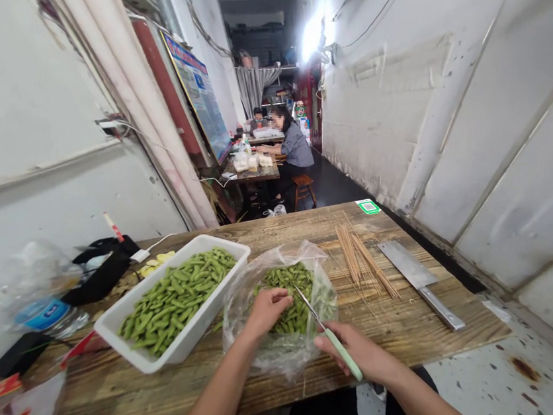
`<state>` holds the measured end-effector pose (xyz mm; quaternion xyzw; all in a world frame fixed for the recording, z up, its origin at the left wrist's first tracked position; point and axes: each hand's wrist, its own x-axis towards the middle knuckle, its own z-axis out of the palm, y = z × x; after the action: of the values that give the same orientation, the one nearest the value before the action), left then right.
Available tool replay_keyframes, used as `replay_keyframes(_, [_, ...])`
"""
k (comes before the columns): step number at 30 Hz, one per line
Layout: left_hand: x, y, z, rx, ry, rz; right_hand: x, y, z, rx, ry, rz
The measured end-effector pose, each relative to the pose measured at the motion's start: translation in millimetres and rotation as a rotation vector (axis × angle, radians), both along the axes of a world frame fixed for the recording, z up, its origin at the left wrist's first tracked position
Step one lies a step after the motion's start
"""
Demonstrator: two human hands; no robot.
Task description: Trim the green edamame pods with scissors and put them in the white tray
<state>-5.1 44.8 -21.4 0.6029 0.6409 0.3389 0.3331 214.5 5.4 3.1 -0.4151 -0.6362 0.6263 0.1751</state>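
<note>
My right hand [353,349] is closed round the pale green handle of a pair of scissors [342,353]. Their thin metal blades point up and left over an open clear plastic bag [241,297]. Inside the bag lies a heap of green edamame pods [297,316]. My left hand [267,310] hovers over the bag's left side, fingers curled in a pinch near the scissor tips; what sits in them is too small to make out. Left of the bag, a white plastic tub [139,360] holds many more pods.
Thin wooden skewers [353,259] and a cleaver [409,266] lie on the wooden table [285,395] to the right. A plastic water bottle [47,316] and a black container [100,267] are at the left. Farther back, a person [297,146] sits at another table.
</note>
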Motion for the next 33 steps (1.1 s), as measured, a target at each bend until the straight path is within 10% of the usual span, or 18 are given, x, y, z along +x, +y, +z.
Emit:
replay_keyframes(23, [2.3,-27.9,23.5,-0.114,-0.514,-0.059,-9.6,4.0,16.7,0.050,0.013,0.081])
replay_keyframes(33, [1.8,-23.9,13.0,-0.101,-0.928,0.205,-13.5,6.1,-2.9,-0.108,0.112,0.018])
